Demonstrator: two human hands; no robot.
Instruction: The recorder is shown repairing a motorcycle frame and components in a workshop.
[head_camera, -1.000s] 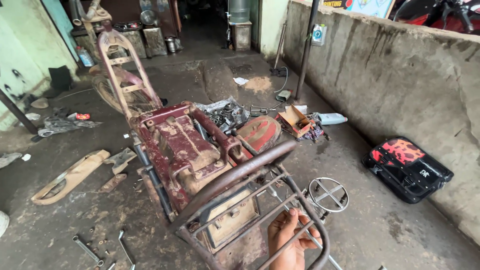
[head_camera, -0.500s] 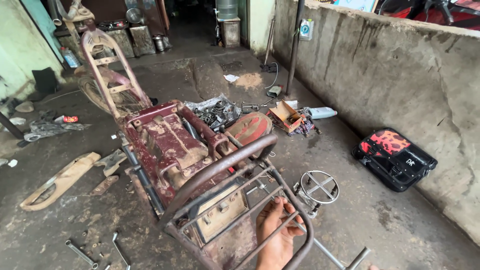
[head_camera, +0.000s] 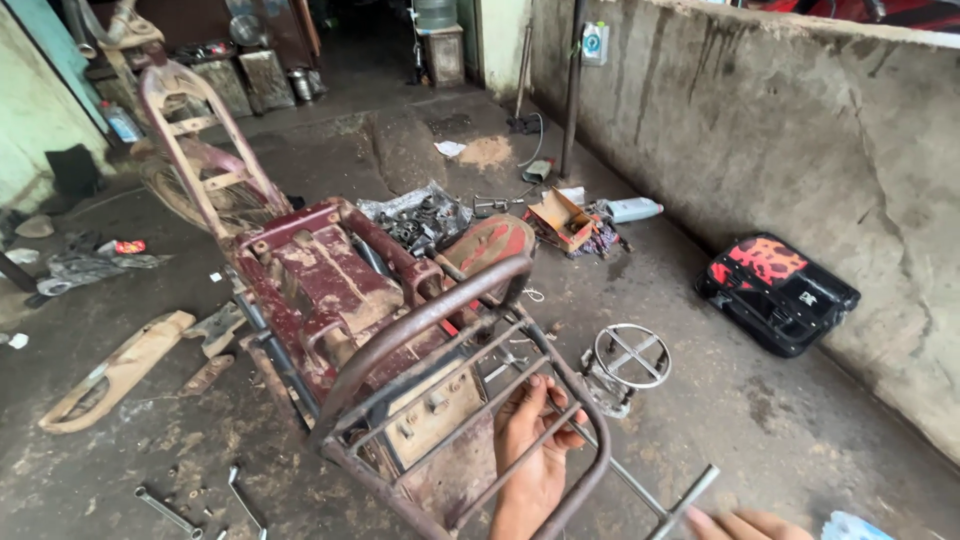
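One hand (head_camera: 535, 450) grips rusty rack (head_camera: 470, 400) (bars).

Rusty frame (head_camera: 400, 330) crowding centre floor, round wire stand (head_camera: 632, 356) just beside it, bare concrete floor (head_camera: 800, 430) open rightward toward black case (head_camera: 778, 292)

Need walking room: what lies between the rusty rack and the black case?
In the head view, a round wire ring part lies between rack and case; otherwise bare floor.

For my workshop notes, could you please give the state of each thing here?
Left hand: gripping a rack bar.
Right hand: holding a metal rod.
Rear rack: rusty, bolted on.
Frame: stripped, rusty.
Black case: closed.
Orange box: open.
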